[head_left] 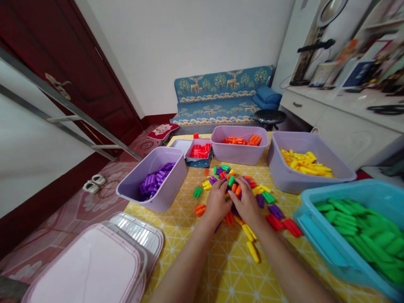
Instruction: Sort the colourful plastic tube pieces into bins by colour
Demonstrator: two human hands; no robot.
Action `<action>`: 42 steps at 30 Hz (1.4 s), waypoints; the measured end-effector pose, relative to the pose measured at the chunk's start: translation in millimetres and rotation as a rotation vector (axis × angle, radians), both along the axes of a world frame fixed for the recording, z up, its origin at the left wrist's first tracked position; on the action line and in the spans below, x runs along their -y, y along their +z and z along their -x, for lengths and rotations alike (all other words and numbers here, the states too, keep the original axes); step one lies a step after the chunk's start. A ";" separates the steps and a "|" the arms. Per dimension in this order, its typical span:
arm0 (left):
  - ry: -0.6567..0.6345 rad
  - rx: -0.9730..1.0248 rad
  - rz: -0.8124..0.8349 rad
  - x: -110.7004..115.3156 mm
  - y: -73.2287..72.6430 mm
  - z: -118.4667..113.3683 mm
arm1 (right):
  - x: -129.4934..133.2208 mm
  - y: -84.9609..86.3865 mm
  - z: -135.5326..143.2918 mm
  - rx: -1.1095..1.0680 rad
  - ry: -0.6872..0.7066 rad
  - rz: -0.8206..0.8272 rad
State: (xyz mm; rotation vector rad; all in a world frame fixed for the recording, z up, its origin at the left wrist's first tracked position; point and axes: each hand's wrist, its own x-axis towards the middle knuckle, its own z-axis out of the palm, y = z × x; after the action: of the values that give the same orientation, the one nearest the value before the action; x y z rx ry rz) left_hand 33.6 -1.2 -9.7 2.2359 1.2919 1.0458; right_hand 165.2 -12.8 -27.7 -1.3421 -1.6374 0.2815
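Observation:
My left hand [217, 202] and my right hand [248, 201] are close together over a loose pile of coloured plastic toy blocks on the table. The fingers of my right hand curl round an orange block [236, 189]. A green block [231, 181] lies between the fingertips of both hands. My left hand's fingers are bent down into the pile, and what they hold is hidden. Around the hands lie purple blocks [276, 211], red blocks [292, 227], yellow blocks [253, 251] and a green block pair [197, 192].
Lilac bins hold purple [170, 191], orange [235, 156] and yellow blocks [285, 183]. A small box [198, 162] contains red blocks. At right stands a turquoise bin [328, 248] of green blocks. Lids [85, 265] lie at front left; a patterned sofa [217, 94] stands behind.

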 end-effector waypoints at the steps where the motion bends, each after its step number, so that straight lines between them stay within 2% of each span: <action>1: 0.009 0.005 -0.015 -1.5 -2.3 -1.4 | -2.3 -0.9 0.4 -0.003 -0.011 -0.011; 5: 0.037 0.093 -0.029 0.9 -8.8 -3.3 | -0.4 -5.3 0.2 -0.007 -0.022 -0.040; 13: 0.075 0.448 0.135 0.9 -8.8 3.0 | 2.9 -6.8 -9.6 -0.198 -0.105 0.004; 16: 0.074 0.500 0.168 -2.2 -9.9 5.3 | 4.4 -4.1 -11.6 -0.243 -0.037 0.064; 20: 0.011 0.509 0.218 -2.7 -7.6 7.5 | 7.6 0.2 -9.7 -0.193 0.130 0.085; 24: -0.074 0.455 0.190 -1.3 -5.7 8.3 | 10.9 5.6 -4.7 -0.153 0.196 0.049; 26: -0.078 0.427 0.167 -1.3 -5.9 8.0 | 11.5 7.1 -2.6 -0.171 0.171 0.034; 31: -0.024 0.389 0.143 -2.1 -6.9 6.8 | 5.2 2.9 -4.3 -0.270 -0.006 0.057; 35: -0.039 0.362 0.127 -0.6 -3.6 6.6 | -3.5 -1.5 -10.8 -0.332 0.058 0.200; 38: -0.064 0.355 0.126 1.7 1.2 6.4 | -7.6 -1.5 -14.6 -0.369 0.128 0.237; 42: -0.071 0.382 0.141 2.6 2.1 5.6 | -8.2 1.1 -17.2 -0.311 0.076 0.211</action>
State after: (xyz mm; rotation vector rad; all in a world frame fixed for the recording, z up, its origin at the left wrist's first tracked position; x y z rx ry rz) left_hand 28.1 -3.8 -7.7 1.8500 1.0772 1.2386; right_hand 182.4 -4.6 -26.6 -1.3158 -1.4268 0.6898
